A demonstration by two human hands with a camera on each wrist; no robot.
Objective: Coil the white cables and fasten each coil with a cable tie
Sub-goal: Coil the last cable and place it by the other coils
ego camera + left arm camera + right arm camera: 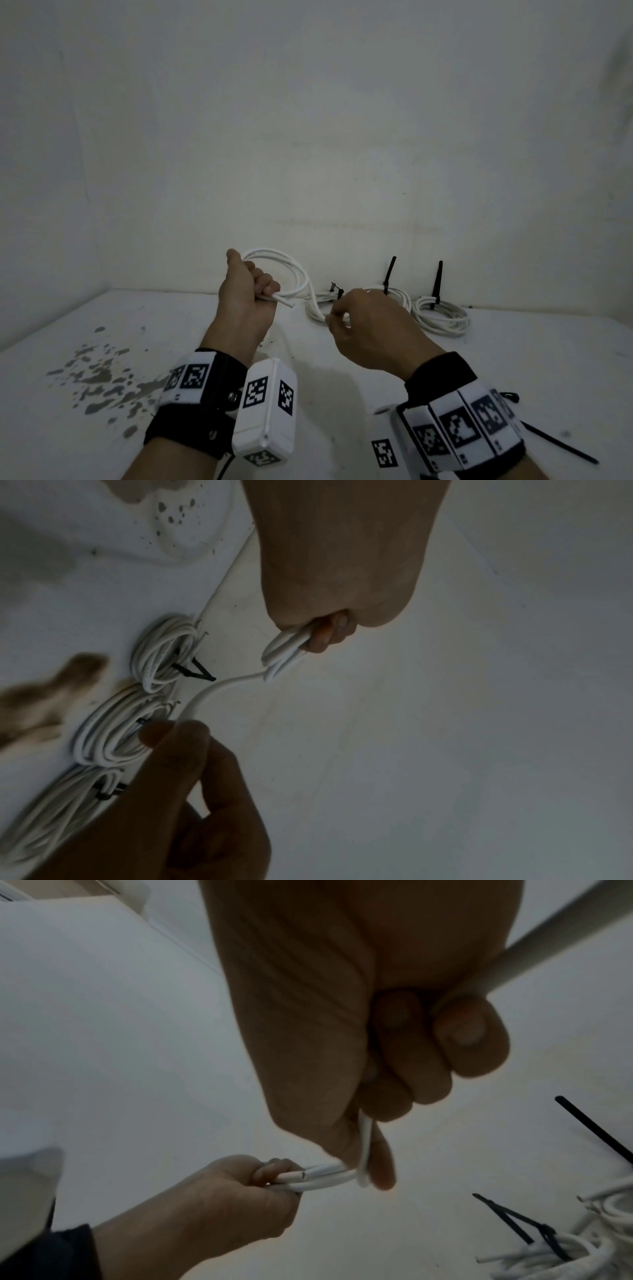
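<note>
White cable is the piece in hand: it stands lifted above the table, already gathered into a few loops that your left hand clenches in a fist, with one cut end poking out below the knuckles. From that bundle a free run drops toward your right hand, whose thumb and fingers pinch the strand close to the tabletop. To finish the coil well, keep the left fist firm so the gathered turns cannot spring apart, and let the right hand feed each new turn to the same size as those already held; judging by the slack, little length seems left. Lay every turn flat beside the last and not across it, or the tie will likely sit unevenly. Keep the cut end tucked in the fist so it does not snag. Behind your hands, near the wall, three finished coils lie on the table, each cinched with a black tie whose tail sticks up. A loose cable tie lies on the table just beside your right wrist; reach for it only once the last turn is trapped under your left fingers.
</note>
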